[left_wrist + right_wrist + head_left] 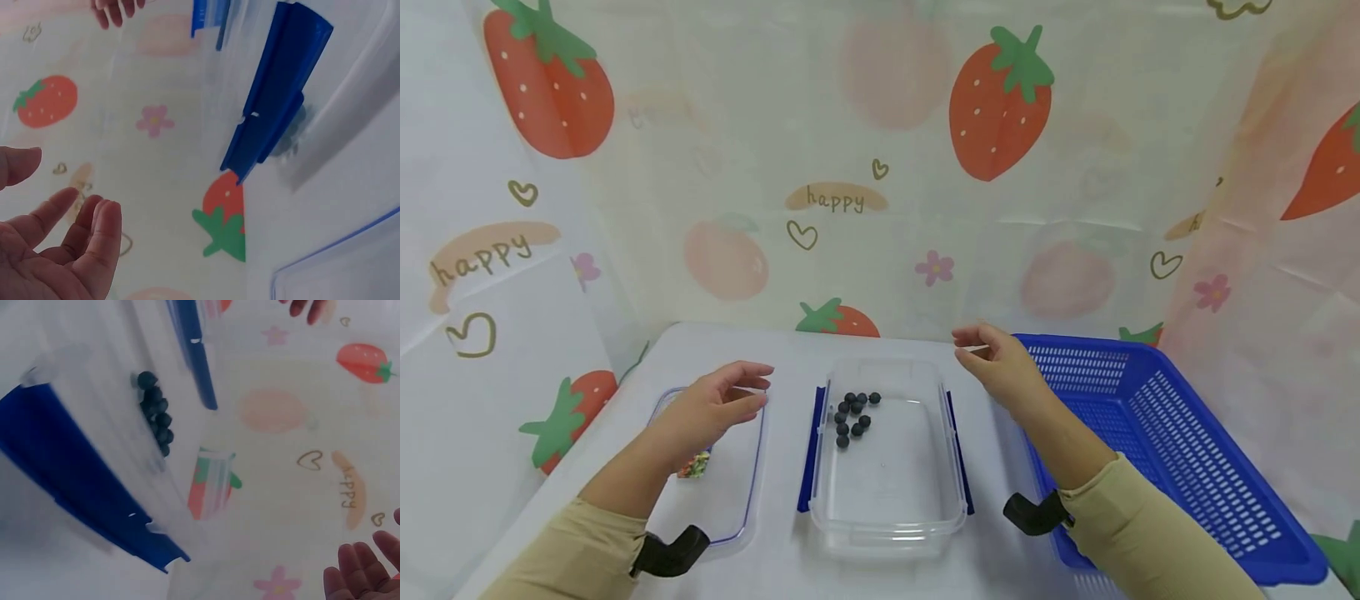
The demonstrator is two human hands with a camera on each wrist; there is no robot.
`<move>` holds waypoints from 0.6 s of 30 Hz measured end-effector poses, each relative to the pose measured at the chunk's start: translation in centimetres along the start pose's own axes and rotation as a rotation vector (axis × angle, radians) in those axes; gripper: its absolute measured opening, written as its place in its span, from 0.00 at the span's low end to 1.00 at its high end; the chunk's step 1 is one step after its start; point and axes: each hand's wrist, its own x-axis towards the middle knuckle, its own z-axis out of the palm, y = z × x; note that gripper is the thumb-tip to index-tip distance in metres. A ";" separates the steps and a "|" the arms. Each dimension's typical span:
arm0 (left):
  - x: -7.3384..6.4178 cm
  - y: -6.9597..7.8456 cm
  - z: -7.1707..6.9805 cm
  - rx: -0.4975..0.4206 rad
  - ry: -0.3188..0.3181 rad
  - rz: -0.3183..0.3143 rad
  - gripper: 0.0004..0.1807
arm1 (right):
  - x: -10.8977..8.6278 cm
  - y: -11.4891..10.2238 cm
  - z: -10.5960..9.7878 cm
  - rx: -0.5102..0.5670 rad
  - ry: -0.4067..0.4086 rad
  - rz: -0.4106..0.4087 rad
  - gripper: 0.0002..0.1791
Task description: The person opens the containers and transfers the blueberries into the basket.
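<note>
A clear plastic food container (895, 487) with blue side latches (275, 81) stands mid-table, its latches hanging down. Several dark blueberry-like balls (853, 417) lie inside it, toward the left and back; they also show through the wall in the right wrist view (156, 415). My left hand (718, 400) hovers left of the container, above a clear lid (733, 508) with a blue seal, fingers relaxed and holding nothing. Over the container's back right corner, beside a blue basket (1157, 417), my right hand (996, 362) hangs with loosely bent fingers and nothing in them.
The blue perforated basket fills the table's right side. A small multicoloured piece (694, 464) lies at the lid, partly hidden by the left wrist. A strawberry-printed curtain (880, 250) closes off the back and both sides of the white table (1000, 533).
</note>
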 end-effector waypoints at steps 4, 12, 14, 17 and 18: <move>0.2 0.3 1.5 0.176 0.014 -0.006 0.28 | -0.5 0.7 -0.2 -0.007 -0.012 0.012 0.18; 0.1 0.2 5.1 0.447 -0.030 0.024 0.46 | -0.8 1.6 -0.1 -0.003 -0.010 0.039 0.21; 0.0 0.2 5.9 0.490 -0.058 0.019 0.51 | -0.8 1.7 -0.2 0.000 -0.010 0.042 0.21; -0.2 0.0 7.2 0.564 -0.083 0.024 0.57 | -0.9 1.7 -0.2 0.004 -0.009 0.046 0.21; -0.3 -0.1 7.6 0.586 -0.090 0.022 0.58 | -0.9 1.7 -0.2 0.001 -0.009 0.047 0.21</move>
